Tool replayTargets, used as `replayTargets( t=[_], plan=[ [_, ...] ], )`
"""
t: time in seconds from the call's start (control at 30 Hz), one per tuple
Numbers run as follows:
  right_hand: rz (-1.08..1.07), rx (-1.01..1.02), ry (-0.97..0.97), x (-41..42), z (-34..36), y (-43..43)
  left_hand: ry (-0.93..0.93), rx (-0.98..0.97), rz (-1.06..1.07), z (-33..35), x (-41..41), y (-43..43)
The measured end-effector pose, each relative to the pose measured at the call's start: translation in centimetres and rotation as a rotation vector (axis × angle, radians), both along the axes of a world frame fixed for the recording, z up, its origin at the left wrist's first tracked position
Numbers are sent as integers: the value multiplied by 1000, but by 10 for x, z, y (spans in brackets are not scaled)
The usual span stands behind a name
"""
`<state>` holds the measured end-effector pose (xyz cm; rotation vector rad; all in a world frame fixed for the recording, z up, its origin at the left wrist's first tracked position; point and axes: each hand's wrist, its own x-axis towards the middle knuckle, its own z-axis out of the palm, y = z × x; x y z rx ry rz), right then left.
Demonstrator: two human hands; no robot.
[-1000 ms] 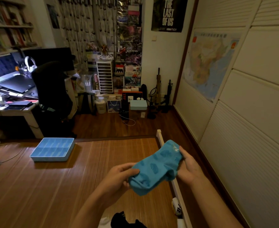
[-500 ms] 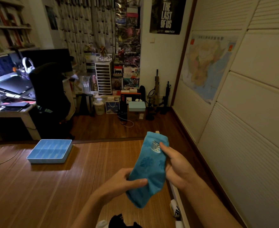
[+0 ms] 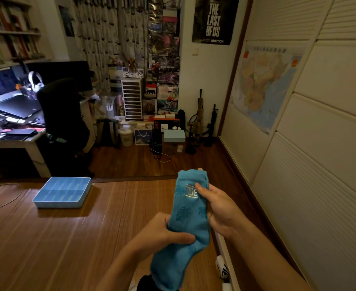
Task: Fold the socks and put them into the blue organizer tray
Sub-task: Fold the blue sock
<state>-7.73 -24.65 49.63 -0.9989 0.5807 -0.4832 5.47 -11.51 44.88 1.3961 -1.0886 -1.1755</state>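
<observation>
Blue organizer tray (image 3: 59, 204) lies far to my left on the wooden surface (image 3: 67, 248), its compartments showing nothing inside, well apart from my hands. Near the middle, my left hand (image 3: 164, 234) grips the turquoise sock (image 3: 190, 217) around its heel, thumb laid across the front and fingers curled behind. The sock hangs upright in the air above the near right part of the surface, cuff up with a pale logo facing me, toe end drooping toward the bottom edge. A dark sock (image 3: 144, 283) lies just below it. My right hand (image 3: 219, 211) pinches the cuff, thumb on the logo and fingers behind. Farther right stand the pale wardrobe doors (image 3: 320, 164).
</observation>
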Motion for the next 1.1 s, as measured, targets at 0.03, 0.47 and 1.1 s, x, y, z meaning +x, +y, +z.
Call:
replayTargets(
  t=[0.03, 0.47, 1.1],
  plan=[
    [-16, 10, 8, 1, -4, -1, 14, 9, 7, -2, -1, 0],
    [-144, -38, 75, -6, -26, -30, 255, 207, -28, -26, 0, 14],
    [-320, 1, 42, -19, -59, -41, 330, 326, -33, -42, 14, 31]
  ],
)
